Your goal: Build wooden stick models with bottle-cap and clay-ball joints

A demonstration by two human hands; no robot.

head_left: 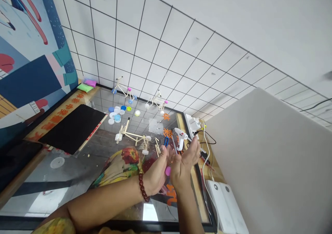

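My left hand [157, 171], with a dark red bead bracelet at the wrist, reaches in from the left. My right hand [185, 161] faces it, palm toward palm. On both hands the fingers are stretched out, close to each other over the glass tabletop. A round pink piece [168, 171] shows in the narrow gap between the palms; I cannot tell whether it is pressed by them or lies below. Just beyond the fingertips are a blue tool [166, 141], several short sticks [157, 148] and a white glue gun [181, 138]. Left of them stands a stick frame with white cap wheels [133, 136].
Two more stick frames stand at the back, one with blue wheels [126, 91] and one with white wheels [157, 102]. Coloured bottle caps [117, 118] lie nearby. A black board [75, 128] covers the left side. Cables and a white power strip [225, 206] run along the right edge.
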